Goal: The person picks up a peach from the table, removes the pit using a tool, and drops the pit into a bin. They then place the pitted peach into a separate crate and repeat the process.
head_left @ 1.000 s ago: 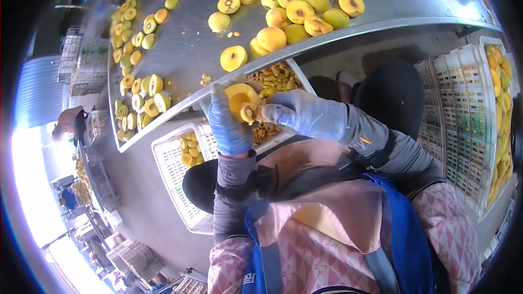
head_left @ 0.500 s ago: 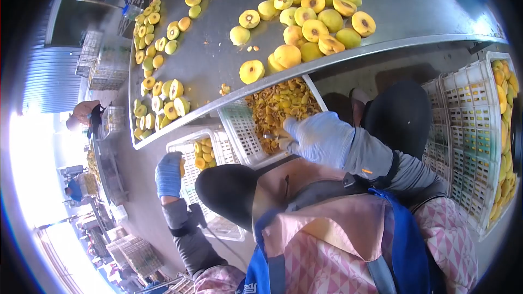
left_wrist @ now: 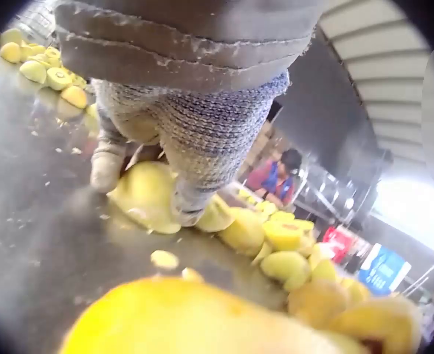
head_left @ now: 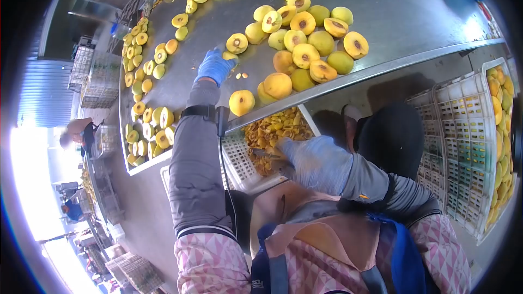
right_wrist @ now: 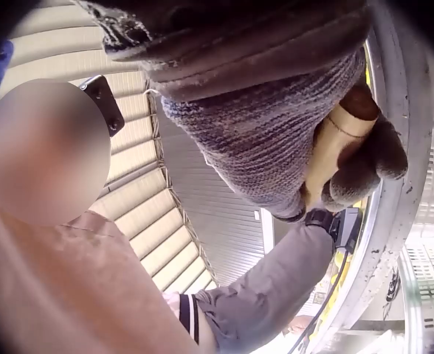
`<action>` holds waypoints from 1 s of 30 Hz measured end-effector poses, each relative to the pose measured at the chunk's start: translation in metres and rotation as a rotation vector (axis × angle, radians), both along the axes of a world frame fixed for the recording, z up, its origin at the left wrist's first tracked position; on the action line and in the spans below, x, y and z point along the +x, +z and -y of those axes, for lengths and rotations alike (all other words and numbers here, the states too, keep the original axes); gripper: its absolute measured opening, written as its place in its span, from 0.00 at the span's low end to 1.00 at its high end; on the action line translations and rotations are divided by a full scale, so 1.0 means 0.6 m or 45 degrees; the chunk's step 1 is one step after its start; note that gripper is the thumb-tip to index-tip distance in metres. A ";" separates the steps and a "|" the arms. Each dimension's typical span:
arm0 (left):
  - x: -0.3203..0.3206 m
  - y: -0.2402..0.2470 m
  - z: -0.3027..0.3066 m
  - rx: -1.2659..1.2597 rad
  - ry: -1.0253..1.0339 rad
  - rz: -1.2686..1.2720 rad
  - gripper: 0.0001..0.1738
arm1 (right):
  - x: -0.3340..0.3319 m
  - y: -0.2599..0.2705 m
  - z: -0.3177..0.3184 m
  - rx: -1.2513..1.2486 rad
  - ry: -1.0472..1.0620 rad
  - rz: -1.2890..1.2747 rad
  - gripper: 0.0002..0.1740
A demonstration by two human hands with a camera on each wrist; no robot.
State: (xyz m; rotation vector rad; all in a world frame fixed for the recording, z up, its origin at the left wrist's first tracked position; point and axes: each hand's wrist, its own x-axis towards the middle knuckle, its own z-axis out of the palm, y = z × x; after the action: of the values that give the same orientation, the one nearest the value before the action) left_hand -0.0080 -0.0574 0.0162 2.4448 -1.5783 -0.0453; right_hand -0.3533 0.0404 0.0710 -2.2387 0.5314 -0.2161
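Observation:
My left hand (head_left: 214, 67), in a blue knit glove, reaches over the metal table and grips a peach half (left_wrist: 147, 195). Its thumb and fingers sit on either side of the fruit in the left wrist view. My gloved right hand (head_left: 318, 163) is low over a crate of peach scraps (head_left: 280, 122). It holds a tool by its wooden handle (right_wrist: 339, 144), fingers curled round it; I cannot tell the kind of tool. Beside the left hand lies a pile of peach halves (head_left: 305, 56), several with brown centres facing up.
The metal table (head_left: 212, 24) has a raised rim along my side. More halves (head_left: 158, 71) run along its left part. A tall white crate (head_left: 455, 141) full of peaches stands at the right. Another person (left_wrist: 276, 177) is across the table.
Both hands were together at a peach half over the scrap crate. The left hand then swung left to the white peach crate and now reaches forward onto the table. The right hand stayed over the scraps.

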 end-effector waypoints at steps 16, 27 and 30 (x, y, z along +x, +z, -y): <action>-0.269 0.102 -0.289 -1.006 0.406 -2.263 0.26 | 0.035 -0.022 -0.028 0.065 -0.353 0.440 0.23; -0.311 0.087 -0.290 -1.186 0.200 -1.824 0.24 | 0.053 -0.021 -0.035 0.116 -0.443 0.433 0.22; -0.316 0.089 -0.287 -1.221 0.068 -2.054 0.34 | 0.064 -0.038 -0.027 0.375 -0.472 0.567 0.21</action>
State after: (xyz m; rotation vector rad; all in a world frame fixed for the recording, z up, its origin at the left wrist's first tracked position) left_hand -0.1977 0.1148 0.0698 0.9637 -0.4863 -0.7827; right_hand -0.3148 0.0567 0.0483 -1.7214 0.6775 -0.7556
